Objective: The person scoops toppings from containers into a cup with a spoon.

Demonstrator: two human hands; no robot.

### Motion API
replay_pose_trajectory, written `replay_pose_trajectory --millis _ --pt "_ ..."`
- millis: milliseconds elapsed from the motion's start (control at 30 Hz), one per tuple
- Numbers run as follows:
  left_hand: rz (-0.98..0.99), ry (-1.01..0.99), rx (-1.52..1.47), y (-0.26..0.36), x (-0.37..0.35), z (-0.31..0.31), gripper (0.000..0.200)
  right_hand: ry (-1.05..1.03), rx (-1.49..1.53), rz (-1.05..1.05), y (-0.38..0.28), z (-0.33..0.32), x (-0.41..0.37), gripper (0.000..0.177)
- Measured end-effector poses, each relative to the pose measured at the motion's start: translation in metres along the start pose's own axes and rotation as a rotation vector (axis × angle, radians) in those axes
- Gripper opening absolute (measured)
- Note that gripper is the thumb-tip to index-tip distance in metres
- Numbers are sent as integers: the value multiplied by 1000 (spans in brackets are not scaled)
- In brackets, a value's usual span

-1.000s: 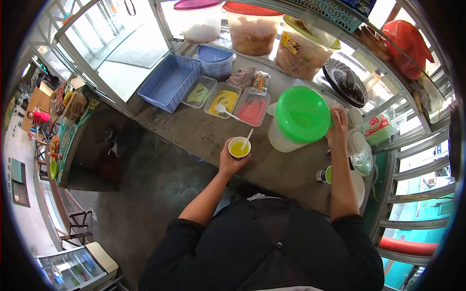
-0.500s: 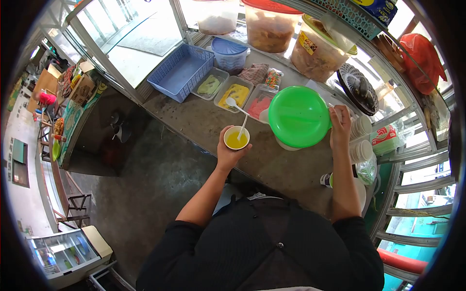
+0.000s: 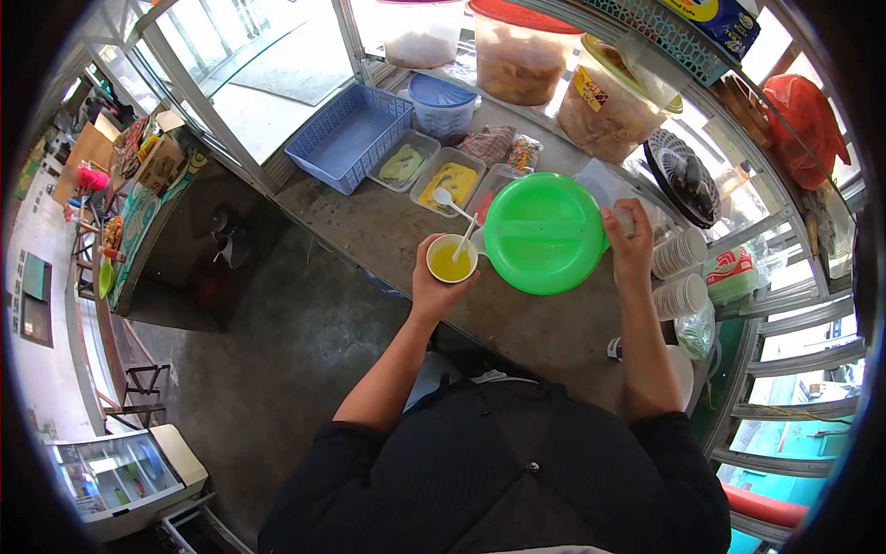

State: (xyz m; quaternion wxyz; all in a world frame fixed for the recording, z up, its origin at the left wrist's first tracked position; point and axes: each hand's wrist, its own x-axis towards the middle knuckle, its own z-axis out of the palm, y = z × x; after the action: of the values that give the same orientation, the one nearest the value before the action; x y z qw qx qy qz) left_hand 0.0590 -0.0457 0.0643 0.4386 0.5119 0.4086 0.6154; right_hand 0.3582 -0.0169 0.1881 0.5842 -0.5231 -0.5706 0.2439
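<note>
My left hand [image 3: 437, 284] is wrapped round a paper cup [image 3: 452, 259] of yellow liquid, with a white spoon handle standing in it. At the right edge of a round green lid [image 3: 544, 233], my right hand [image 3: 630, 242] pinches the lid's rim. The lid hides what lies beneath it. Behind the cup are a tub with yellow food [image 3: 449, 182], a tub with green food [image 3: 402, 164] and a partly covered tub with pink food [image 3: 489, 196]. A white spoon [image 3: 447, 199] rests over the yellow tub.
A blue basket [image 3: 343, 138] and a lidded blue tub [image 3: 441, 103] stand at the back left. Large food containers [image 3: 522, 57] line the back. Stacked paper cups [image 3: 681, 297] are at the right. A person in pink [image 3: 91, 179] is far left.
The green lid has shifted left and toward me, now covering more of the pink tub. My right hand has moved slightly left with it. My left hand still holds the cup.
</note>
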Motion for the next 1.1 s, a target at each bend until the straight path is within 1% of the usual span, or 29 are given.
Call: replay_pose_trajectory --millis 267,367,467,567,767,867,1100 --pt "-8 7 13 -1 -2 -4 81 -16 -64 -53 3 4 1 24" --pt "-28 17 5 -3 -3 -6 80 -63 -62 -9 -5 8 0 24" --pt "-19 37 21 -8 -6 -9 80 -84 -82 -70 -13 14 0 24" --pt "-11 50 38 -5 -7 -10 80 -106 -66 -27 -18 20 -1 25" --pt "-48 85 35 -5 -12 -16 82 -81 -101 -69 -18 26 1 28" --pt "-33 90 51 -3 -14 -17 82 -108 -98 -25 -19 27 1 29" --pt "-31 89 45 -7 -15 -20 81 -125 -86 -73 -20 37 2 30"
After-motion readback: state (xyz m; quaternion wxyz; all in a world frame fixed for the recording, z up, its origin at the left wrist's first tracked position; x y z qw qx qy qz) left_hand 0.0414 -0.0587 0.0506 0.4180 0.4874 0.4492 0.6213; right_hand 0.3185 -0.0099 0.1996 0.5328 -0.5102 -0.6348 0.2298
